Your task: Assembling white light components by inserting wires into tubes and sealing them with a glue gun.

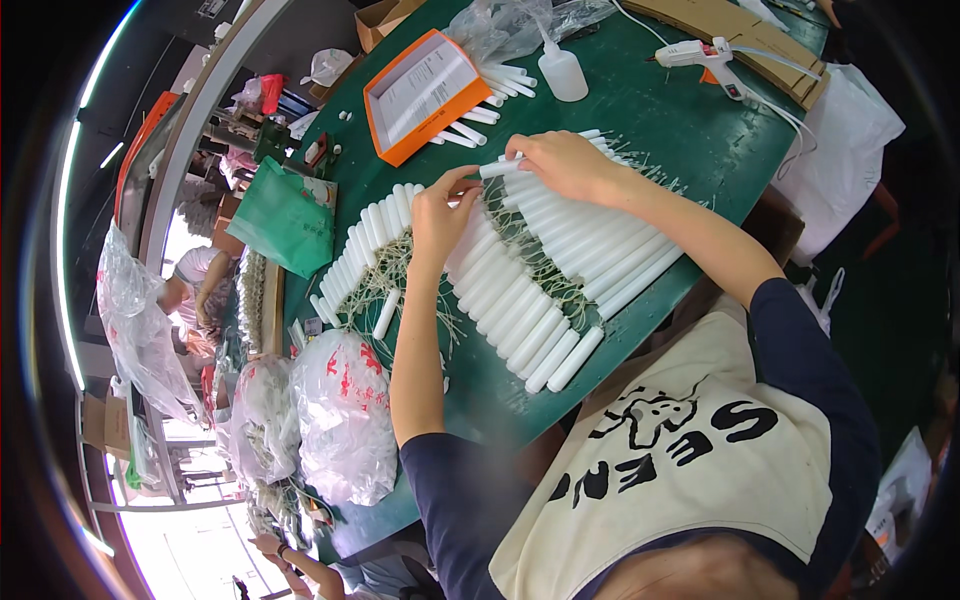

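At the far end of the rows, my right hand (565,165) is closed around a slim white tube (496,169) that points left. Facing it, my left hand (440,215) has thumb and fingers pinched together by the tube's end; what is between them is too small to make out. A long row of white tubes (600,235) lies side by side under my right forearm. Another row (505,300) lies nearer the middle, with thin pale wires (545,270) between the two. Left of my left forearm are more white tubes (355,250) and a tangle of wires (385,275).
Beyond my hands are an orange open box (425,95), loose white tubes (465,133), a white squeeze bottle (563,75) and a corded glue gun (700,55). A green bag (285,220) and filled plastic bags (345,415) stand left. Other people work at the left.
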